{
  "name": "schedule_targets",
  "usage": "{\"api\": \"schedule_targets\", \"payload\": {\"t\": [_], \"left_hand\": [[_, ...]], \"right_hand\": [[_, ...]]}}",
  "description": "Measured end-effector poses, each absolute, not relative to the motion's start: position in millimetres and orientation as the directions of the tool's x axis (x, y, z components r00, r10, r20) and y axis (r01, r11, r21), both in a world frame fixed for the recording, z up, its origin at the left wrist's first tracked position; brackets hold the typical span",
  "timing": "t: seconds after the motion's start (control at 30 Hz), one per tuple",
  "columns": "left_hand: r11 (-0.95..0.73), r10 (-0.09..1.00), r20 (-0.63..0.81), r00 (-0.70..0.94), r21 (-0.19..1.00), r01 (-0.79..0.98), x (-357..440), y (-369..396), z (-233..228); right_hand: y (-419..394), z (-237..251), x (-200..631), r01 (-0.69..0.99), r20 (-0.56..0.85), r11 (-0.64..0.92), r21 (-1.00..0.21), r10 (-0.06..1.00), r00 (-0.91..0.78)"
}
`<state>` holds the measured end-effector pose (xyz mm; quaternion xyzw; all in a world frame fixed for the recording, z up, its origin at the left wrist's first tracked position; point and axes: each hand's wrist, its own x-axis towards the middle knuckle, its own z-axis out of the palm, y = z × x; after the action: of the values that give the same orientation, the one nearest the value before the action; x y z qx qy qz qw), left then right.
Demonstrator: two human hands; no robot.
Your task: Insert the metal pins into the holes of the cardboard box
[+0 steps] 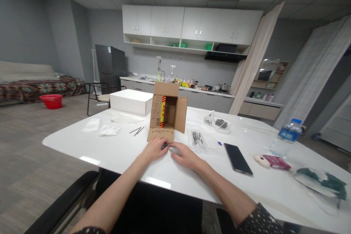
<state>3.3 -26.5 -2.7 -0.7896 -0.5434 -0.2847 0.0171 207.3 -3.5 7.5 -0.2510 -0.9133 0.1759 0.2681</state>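
Observation:
My left hand and my right hand meet at the front of an open cardboard box. Both have their fingers closed, their tips almost touching over the table. A small dark, shiny piece shows at the left fingertips, too small to name. What the right fingers pinch is hidden. Rows of small dark bits line the box's lower flap, just beyond my hands, and more small bits dot its left flap. Right of the hands lies a clear plastic case with thin dark pieces inside.
Several thin metal rods and white tissues lie to the left, before a white box. At right are a phone, a small blue piece, a maroon packet, a water bottle and a white-rimmed object.

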Motion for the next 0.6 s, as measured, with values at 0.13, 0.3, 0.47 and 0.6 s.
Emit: {"api": "schedule_targets", "payload": {"t": [0.13,0.3,0.47,0.6], "left_hand": [[-0.406,0.849,0.469,0.244,0.283,0.869,2.4,-25.5,-3.8],[-0.414,0.843,0.477,0.25,0.278,0.867,0.8,-21.8,-8.1],[-0.427,0.833,0.486,0.263,0.265,0.864,0.8,-21.3,-8.6],[-0.43,0.83,0.492,0.263,0.263,0.864,0.6,-21.7,-7.9]], "right_hand": [[-3.6,8.4,208.2,0.395,0.373,0.804,-0.445,0.568,-0.734],[-4.0,8.3,208.6,0.369,0.365,0.817,-0.444,0.541,-0.758],[-1.9,3.9,207.9,0.408,0.386,0.81,-0.421,0.567,-0.728],[-2.0,4.7,209.4,0.434,0.361,0.804,-0.407,0.578,-0.732]]}}
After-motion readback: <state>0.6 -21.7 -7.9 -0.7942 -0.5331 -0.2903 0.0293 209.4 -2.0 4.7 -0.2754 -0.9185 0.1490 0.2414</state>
